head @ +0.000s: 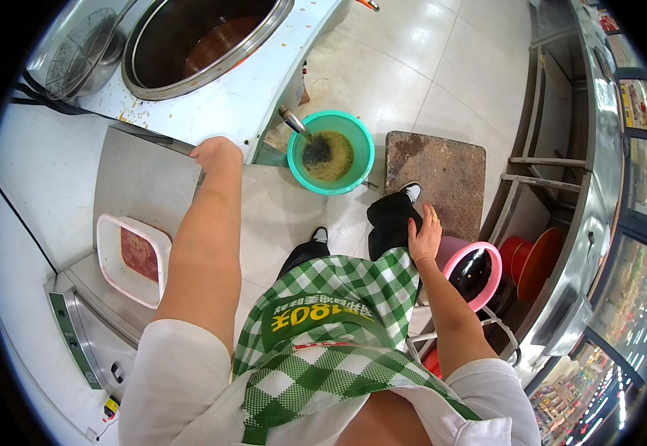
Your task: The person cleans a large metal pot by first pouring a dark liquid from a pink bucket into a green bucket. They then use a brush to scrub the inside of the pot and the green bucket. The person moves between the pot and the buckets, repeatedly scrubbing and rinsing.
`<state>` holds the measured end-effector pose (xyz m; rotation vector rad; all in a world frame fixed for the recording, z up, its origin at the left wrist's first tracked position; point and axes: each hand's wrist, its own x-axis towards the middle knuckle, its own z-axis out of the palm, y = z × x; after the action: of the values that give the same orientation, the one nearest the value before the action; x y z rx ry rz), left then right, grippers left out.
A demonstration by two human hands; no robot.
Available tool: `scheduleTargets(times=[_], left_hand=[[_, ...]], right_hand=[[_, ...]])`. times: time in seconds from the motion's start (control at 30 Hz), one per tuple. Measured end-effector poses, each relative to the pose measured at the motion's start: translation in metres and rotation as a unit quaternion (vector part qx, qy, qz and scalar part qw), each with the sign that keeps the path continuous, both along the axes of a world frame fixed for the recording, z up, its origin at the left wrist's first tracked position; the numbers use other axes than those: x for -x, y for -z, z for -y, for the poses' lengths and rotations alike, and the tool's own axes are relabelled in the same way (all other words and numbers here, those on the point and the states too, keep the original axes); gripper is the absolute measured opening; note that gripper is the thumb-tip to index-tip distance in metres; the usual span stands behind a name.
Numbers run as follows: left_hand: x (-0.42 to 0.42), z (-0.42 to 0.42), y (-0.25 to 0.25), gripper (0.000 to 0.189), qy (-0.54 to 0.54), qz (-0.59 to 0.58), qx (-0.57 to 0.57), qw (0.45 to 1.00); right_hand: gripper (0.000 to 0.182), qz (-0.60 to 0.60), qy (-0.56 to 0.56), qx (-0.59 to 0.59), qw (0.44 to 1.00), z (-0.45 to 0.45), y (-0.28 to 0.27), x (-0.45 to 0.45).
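My left hand (219, 153) rests at the near edge of a white metal cooker top (190, 114); its fingertips are hidden beyond the wrist. A large round metal pot (153, 92) with brown liquid inside is set in that top. Past the cooker's corner, a metal pipe (293, 120) points into a turquoise plastic basin (365, 153), which holds cloudy, foamy liquid with a dark patch. My right hand (426, 233) lies beside my raised knee in black trousers (393, 220), fingers spread, with nothing seen in it. My foot is on a rusty metal platform (440, 173).
A pink bucket (496, 279) with dark contents stands right of my forearm. Left are a white tub (109, 262) on a metal surface, and a wire skimmer (81, 53) over a metal pot. Steel shelving (596, 212) with a red reel-shaped object (538, 265) runs along the right.
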<state>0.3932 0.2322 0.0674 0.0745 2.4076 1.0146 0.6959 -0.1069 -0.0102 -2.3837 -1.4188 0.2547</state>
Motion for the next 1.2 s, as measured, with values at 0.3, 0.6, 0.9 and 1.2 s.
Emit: scheduleTargets(times=[0.3,0.6,0.9,1.2], left_hand=[[-0.005,0.002,-0.013,0.06,-0.013,0.004,0.015,1.0],[-0.006,0.003,-0.014,0.061,-0.014,0.012,0.017,1.0],[-0.003,0.002,-0.009,0.059,-0.033,0.039,-0.01,0.999],[-0.001,0.0,-0.004,0.059,-0.012,0.005,0.01,1.0]], right_hand=[[0.045,-0.02,0.005,0.015,1.0,0.0,-0.003,0.0],[0.044,-0.016,0.011,0.024,1.0,0.001,-0.003,0.001],[0.043,0.0,0.005,0.013,1.0,0.004,0.002,-0.001],[0.044,0.007,0.004,0.018,1.0,0.006,0.003,0.001]])
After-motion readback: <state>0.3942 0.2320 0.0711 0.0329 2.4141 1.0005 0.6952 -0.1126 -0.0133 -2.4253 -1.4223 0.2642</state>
